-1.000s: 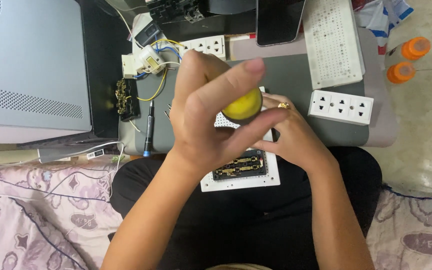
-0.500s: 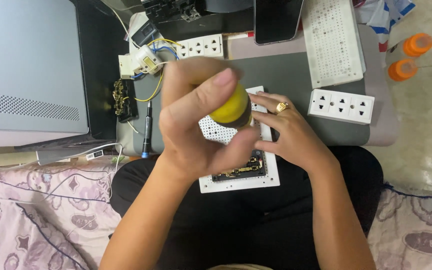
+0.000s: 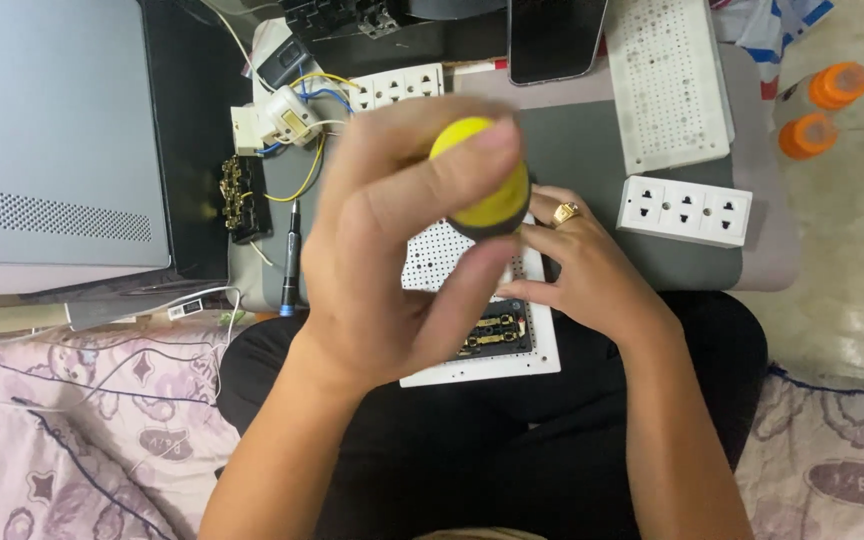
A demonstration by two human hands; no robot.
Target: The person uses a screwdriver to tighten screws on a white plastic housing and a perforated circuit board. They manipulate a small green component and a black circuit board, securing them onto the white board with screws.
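- While gripped from above, yellow-capped screwdriver handle [image 3: 482, 180] sits upright over the socket plate [image 3: 482, 320], wrapped by the left hand [image 3: 392, 260], fingers curled tight round the yellow end.
- Blurred at the fingertips; tool's tip hidden under the palm.
- Right hand [image 3: 582, 270], gold ring [image 3: 566, 212] showing, fingers spread flat and pressed on the right side of the white perforated plate, steadying it.
- Plate lying at the near edge of the grey mat [image 3: 602, 170], partly over the lap, dark contact block visible at its lower middle.
- Slim blue-tipped screwdriver [image 3: 290, 260] resting along the mat's left edge, well clear of both hands.
- White three-gang socket [image 3: 684, 210] near the mat's right edge, apart from the right hand.
- Second white socket strip [image 3: 397, 88] with yellow and blue wires at the far left corner.
- Perforated white cover [image 3: 667, 80] at the far right, dark phone [image 3: 556, 38] just beside it.
- Two orange caps [image 3: 820, 112] off the mat, on the floor to the right.
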